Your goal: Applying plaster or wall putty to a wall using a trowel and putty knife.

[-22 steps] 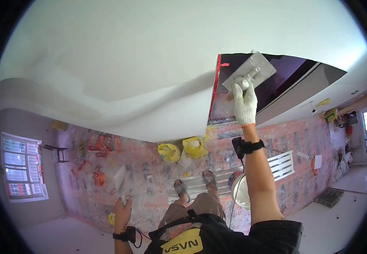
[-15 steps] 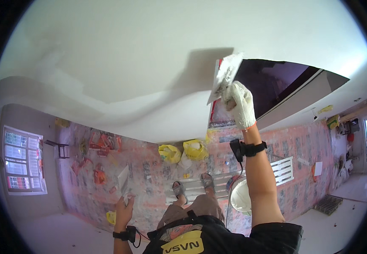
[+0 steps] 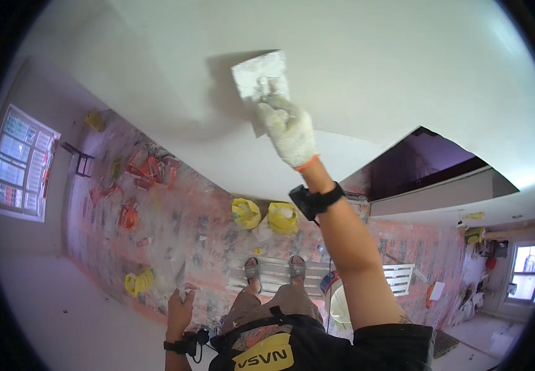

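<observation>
Overhead wall [image 3: 403, 68], trowel [image 3: 260, 79] blade upward

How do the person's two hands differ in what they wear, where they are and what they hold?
The right hand wears a white knit glove; the left hand is bare. The right hand is raised to the white surface overhead, while the left hand hangs low by the hip. The right hand grips a broad flat trowel; the left hand holds a smaller, narrow tool. Both wrists carry a dark band.
</observation>
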The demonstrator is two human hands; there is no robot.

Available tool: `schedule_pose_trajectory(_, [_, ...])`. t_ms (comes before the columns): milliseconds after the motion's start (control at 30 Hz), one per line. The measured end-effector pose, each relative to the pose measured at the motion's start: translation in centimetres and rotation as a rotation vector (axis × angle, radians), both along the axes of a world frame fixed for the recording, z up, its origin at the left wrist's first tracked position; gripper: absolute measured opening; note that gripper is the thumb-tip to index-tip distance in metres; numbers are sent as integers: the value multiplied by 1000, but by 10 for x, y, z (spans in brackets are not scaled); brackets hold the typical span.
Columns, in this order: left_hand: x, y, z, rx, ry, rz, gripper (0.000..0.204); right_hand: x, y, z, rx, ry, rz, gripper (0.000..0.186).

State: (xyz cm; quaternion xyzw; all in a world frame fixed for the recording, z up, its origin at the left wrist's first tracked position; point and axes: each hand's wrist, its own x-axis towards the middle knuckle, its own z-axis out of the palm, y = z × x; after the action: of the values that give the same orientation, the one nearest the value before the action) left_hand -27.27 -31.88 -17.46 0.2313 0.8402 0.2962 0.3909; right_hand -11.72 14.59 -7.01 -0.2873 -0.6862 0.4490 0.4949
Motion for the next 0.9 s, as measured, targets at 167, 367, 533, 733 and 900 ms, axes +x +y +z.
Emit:
schedule_pose_trajectory(167, [-20,-23,0,13,4,-8,13,-114,-11,-16,68,-77,-1,34])
schedule_pose_trajectory(367, [-30,-30,6,-73,-110,82,14,-88,-30,-28,-105,-293,287,35])
schedule_pose_trajectory(533, [-28,-18,-16,-39,-111,35,23,79,-23,-63,-446,-201,183,37])
schedule_pose_trajectory(733, [1,35,-26,7,16,-191,13,232,-2,-71,-523,-10,-159,26])
schedule_pose_trajectory(900, [30,64,-9,2,-39,-261,12,250,22,-76,-465,18,-144,29])
